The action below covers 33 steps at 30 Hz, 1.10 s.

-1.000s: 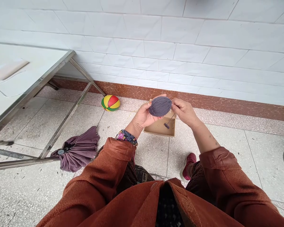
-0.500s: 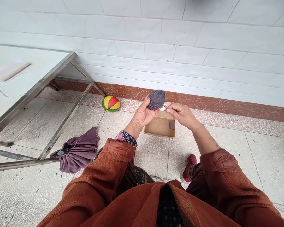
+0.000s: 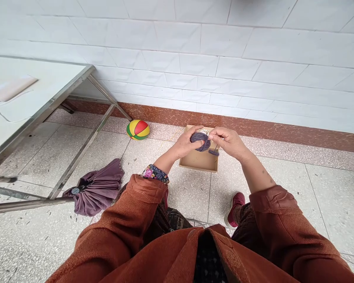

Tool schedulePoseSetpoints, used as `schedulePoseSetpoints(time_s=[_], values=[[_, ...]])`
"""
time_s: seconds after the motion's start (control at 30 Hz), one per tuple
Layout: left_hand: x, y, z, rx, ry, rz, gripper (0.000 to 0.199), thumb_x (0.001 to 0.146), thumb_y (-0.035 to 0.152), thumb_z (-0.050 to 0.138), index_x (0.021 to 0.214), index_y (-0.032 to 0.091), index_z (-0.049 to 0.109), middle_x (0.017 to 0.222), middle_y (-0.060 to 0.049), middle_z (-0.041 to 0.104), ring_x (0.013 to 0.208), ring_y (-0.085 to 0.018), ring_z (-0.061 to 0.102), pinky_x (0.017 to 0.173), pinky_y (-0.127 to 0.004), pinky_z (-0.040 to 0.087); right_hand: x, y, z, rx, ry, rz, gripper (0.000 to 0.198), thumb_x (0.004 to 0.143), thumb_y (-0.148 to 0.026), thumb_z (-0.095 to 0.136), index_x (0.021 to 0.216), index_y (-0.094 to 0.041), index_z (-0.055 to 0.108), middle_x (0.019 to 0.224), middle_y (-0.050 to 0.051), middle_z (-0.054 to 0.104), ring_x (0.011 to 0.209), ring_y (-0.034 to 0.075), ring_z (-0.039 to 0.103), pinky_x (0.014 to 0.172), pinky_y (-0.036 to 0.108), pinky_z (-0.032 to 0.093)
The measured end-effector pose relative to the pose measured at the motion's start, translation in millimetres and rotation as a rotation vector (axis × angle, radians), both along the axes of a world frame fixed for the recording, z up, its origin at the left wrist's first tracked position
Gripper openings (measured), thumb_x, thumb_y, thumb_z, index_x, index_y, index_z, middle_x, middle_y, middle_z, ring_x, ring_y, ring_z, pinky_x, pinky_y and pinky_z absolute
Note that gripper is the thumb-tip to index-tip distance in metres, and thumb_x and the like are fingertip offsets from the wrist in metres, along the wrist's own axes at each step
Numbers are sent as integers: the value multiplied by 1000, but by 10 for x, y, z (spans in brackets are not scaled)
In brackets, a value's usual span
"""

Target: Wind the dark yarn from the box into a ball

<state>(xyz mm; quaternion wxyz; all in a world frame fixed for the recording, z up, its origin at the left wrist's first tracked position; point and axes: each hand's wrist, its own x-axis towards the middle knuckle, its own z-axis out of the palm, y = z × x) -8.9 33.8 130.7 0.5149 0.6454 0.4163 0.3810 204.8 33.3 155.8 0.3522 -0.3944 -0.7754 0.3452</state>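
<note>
My left hand (image 3: 185, 142) is closed round a ball of dark grey-purple yarn (image 3: 200, 141), thumb on the near side. Beside it, my right hand (image 3: 225, 142) pinches with thumb and fingertips at the ball's right edge; a thin strand seems to hang from there. A small dark bundle of yarn (image 3: 214, 152) shows just below the right fingers. Something white (image 3: 204, 131) peeks out between the hands, too small to name. Under both hands an open cardboard box (image 3: 197, 162) stands on the floor, its far part partly hidden.
To the left stands a metal-framed table (image 3: 61, 84) with a flat beige item (image 3: 16, 88) on top. A coloured ball (image 3: 138, 129) lies by its leg, and a folded purple umbrella (image 3: 98, 188) on the floor. A tiled wall (image 3: 191, 70) rises behind the box.
My left hand has rolled over and lowered slightly, turning the yarn ball so a different side faces up. My right hand keeps pinching at nearly the same spot.
</note>
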Motion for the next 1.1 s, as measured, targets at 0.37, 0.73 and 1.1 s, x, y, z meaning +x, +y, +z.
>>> schedulePoseSetpoints(time_s=[0.37, 0.73, 1.1], values=[[26, -70, 30, -424, -459, -258, 62, 81, 63, 55, 133, 30, 61, 102, -10, 70, 71, -20, 66, 55, -31, 51, 10, 32, -56, 58, -25, -38, 27, 96, -39, 55, 76, -25, 64, 76, 2, 65, 82, 20, 53, 80, 35, 42], [66, -78, 4, -537, -646, -226, 74, 74, 76, 60, 125, 22, 64, 97, -12, 74, 67, -19, 67, 50, -27, 46, 0, 49, -142, 51, -87, -56, 30, 97, -35, 53, 71, -23, 62, 71, 1, 60, 81, 21, 52, 74, 32, 41], [65, -47, -51, -543, -847, -80, 47, 70, 43, 81, 104, 15, 63, 86, -6, 71, 62, -12, 63, 50, -20, 46, -1, 33, -112, 45, -67, -70, 28, 95, -36, 55, 72, -22, 63, 73, 2, 63, 81, 20, 54, 78, 34, 41]])
